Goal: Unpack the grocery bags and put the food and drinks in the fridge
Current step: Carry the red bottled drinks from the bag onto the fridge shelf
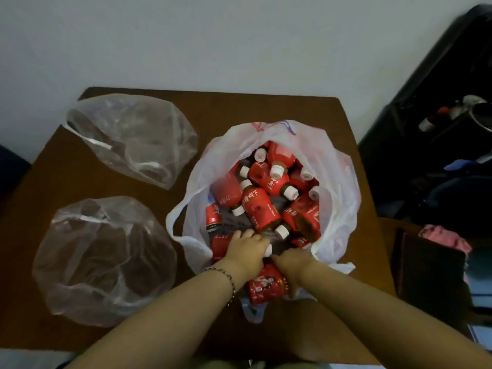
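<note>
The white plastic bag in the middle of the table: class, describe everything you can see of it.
The white plastic bag is thin, translucent and crumpled, with loop handles and faint red and blue print at its far rim. It sits open-mouthed on the brown table, packed with red-labelled bottles with white caps, lying jumbled. The left hand and right hand reach into its near side among the bottles.

Both hands, left hand (246, 253) and right hand (292, 263), reach into white bag (335, 182) of red bottles (262, 206) on table (213, 107); grip apparently unclear
</note>
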Action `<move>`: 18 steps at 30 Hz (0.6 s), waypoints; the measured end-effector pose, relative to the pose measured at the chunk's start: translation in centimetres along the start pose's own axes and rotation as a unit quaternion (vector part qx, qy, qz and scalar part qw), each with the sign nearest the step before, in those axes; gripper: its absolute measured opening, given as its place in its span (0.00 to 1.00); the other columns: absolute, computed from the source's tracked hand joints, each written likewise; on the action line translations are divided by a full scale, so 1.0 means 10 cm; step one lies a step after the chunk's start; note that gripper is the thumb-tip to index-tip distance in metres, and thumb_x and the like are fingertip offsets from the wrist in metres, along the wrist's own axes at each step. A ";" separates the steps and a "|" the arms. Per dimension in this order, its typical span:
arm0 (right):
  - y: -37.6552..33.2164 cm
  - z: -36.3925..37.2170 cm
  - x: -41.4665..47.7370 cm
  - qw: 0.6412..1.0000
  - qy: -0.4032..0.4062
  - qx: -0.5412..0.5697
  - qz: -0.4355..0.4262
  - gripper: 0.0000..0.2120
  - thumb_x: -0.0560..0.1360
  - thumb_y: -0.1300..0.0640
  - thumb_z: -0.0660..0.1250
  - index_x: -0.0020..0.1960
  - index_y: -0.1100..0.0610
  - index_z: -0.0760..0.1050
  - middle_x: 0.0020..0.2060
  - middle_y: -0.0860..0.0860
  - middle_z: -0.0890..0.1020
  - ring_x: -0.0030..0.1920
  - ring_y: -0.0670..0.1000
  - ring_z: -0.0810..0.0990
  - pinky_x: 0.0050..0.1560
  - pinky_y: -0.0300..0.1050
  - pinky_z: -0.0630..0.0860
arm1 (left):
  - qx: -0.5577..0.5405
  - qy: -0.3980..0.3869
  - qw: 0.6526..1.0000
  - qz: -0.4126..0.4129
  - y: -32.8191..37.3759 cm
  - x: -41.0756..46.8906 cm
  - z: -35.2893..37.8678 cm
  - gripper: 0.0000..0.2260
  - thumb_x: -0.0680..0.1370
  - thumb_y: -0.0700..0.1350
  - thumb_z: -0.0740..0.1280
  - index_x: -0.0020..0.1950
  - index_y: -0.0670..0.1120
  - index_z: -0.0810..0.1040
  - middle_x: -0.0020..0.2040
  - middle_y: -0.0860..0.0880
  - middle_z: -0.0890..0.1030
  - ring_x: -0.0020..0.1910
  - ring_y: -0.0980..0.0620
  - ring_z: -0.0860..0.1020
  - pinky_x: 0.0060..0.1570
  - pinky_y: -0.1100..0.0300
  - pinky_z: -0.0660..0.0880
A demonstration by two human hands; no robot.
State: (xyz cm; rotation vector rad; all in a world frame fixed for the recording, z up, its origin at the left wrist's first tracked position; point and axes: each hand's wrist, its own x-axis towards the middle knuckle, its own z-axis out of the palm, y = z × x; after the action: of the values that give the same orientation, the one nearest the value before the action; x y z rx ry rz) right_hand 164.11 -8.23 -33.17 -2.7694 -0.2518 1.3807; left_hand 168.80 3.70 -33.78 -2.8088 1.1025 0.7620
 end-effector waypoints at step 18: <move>-0.10 -0.26 -0.08 0.920 0.238 0.311 0.022 0.15 0.71 0.46 0.70 0.51 0.55 0.75 0.45 0.49 0.80 0.47 0.49 0.79 0.46 0.41 0.73 | -0.149 0.111 0.982 -0.034 -0.78 -0.27 -0.29 0.12 0.75 0.49 0.68 0.56 0.48 0.75 0.59 0.52 0.73 0.61 0.52 0.71 0.58 0.63 0.67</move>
State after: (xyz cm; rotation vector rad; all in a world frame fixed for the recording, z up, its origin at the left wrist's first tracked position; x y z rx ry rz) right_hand 165.53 -7.23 -30.84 -2.4441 0.2327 0.5897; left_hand 173.37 10.67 -31.10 -3.2314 0.9855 0.6701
